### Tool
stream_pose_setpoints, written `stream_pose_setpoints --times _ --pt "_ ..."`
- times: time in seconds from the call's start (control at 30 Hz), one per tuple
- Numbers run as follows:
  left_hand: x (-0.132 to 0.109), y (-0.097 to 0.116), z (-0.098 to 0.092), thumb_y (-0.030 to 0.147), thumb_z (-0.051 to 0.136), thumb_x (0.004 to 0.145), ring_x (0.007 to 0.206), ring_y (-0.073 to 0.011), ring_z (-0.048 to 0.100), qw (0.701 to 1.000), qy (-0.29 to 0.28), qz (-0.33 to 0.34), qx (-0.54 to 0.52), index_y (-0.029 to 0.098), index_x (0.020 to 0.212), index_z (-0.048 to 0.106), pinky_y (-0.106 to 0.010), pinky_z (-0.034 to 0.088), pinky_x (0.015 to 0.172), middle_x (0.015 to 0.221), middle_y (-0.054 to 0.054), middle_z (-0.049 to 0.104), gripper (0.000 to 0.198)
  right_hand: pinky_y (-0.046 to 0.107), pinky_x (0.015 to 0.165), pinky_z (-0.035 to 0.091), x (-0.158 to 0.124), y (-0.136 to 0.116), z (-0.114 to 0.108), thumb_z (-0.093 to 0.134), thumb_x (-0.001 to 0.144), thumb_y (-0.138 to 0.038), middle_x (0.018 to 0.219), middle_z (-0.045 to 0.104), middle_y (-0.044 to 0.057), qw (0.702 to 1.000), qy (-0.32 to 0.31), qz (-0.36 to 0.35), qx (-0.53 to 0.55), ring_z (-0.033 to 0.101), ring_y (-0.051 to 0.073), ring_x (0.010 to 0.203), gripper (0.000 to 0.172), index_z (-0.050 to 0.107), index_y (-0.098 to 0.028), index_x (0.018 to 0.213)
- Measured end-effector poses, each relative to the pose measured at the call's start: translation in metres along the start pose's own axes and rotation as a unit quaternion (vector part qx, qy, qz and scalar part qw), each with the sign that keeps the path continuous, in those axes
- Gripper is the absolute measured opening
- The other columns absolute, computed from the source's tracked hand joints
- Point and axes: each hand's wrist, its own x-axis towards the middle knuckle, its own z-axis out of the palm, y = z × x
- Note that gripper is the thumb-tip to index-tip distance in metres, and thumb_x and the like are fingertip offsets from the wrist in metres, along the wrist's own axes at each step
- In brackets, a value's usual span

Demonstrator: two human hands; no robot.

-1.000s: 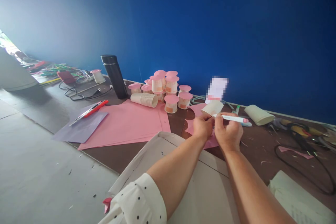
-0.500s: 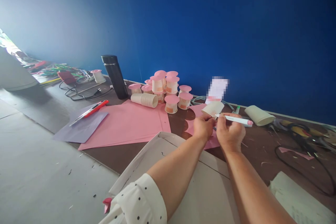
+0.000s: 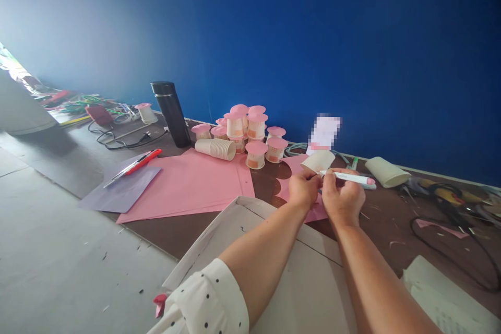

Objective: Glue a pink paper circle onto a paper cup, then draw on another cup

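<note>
My left hand [image 3: 302, 190] is closed around a cream paper cup [image 3: 318, 160] tipped on its side, its mouth facing up and left. My right hand [image 3: 343, 199] grips a white marker with a pink cap [image 3: 350, 178], held level, its tip meeting the cup by my left fingers. Both hands hover over a pink paper piece [image 3: 309, 207] on the brown tabletop [image 3: 195, 227]. Whatever lies under my palms is hidden.
Pink-lidded paper cups [image 3: 250, 133] cluster beside a lying cup stack [image 3: 216, 148] and a black flask [image 3: 171, 113]. A large pink sheet [image 3: 188, 183], purple sheet [image 3: 121, 188] with a red cutter [image 3: 138, 163], another cup [image 3: 386, 171], black cables [image 3: 457, 219] and an open cardboard box [image 3: 297, 276] surround me.
The marker's angle shifted a little in my right hand, which edged slightly left and lower. The cup and left hand stayed nearly still.
</note>
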Motion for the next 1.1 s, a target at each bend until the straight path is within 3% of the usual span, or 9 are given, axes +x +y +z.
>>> stream_pose_setpoints --times 0.4,0.63,0.83,1.1 --pt "0.004 -0.004 0.000 0.027 0.064 0.072 0.057 -0.0115 0.054 1.000 0.004 0.000 0.018 0.017 0.072 0.071 -0.022 0.045 0.054 0.065 -0.001 0.065 0.012 0.034 0.067 0.046 0.001 0.000 -0.001 0.053 0.076 -0.035 0.074 0.066 0.010 1.000 -0.012 -0.003 0.001 0.061 0.022 0.070 0.021 0.062 -0.016 0.078" --pt "0.002 0.000 0.000 0.021 0.063 0.073 0.059 -0.0104 0.057 1.000 -0.006 -0.028 -0.005 0.017 0.068 0.068 -0.021 0.049 0.061 0.064 -0.001 0.065 0.008 0.033 0.067 0.047 0.003 0.003 -0.002 0.051 0.081 -0.036 0.081 0.065 0.011 0.999 0.033 0.000 0.030 0.061 0.020 0.071 0.024 0.060 -0.015 0.086" --pt "-0.008 0.011 -0.003 0.022 0.063 0.073 0.055 -0.0093 0.052 0.999 -0.007 -0.033 0.019 0.017 0.066 0.066 -0.020 0.046 0.056 0.064 0.000 0.063 0.010 0.034 0.068 0.047 0.002 0.003 -0.001 0.052 0.081 -0.037 0.081 0.065 0.011 0.999 0.020 -0.003 0.031 0.061 0.020 0.071 0.025 0.060 -0.015 0.088" --pt "-0.005 0.008 -0.002 0.022 0.064 0.072 0.058 -0.0101 0.054 1.000 -0.001 -0.006 0.012 0.016 0.065 0.067 -0.019 0.046 0.058 0.062 0.000 0.062 0.010 0.033 0.067 0.047 0.001 0.001 -0.001 0.054 0.080 -0.037 0.081 0.066 0.011 1.000 0.004 -0.007 0.024 0.062 0.021 0.072 0.024 0.061 -0.015 0.087"
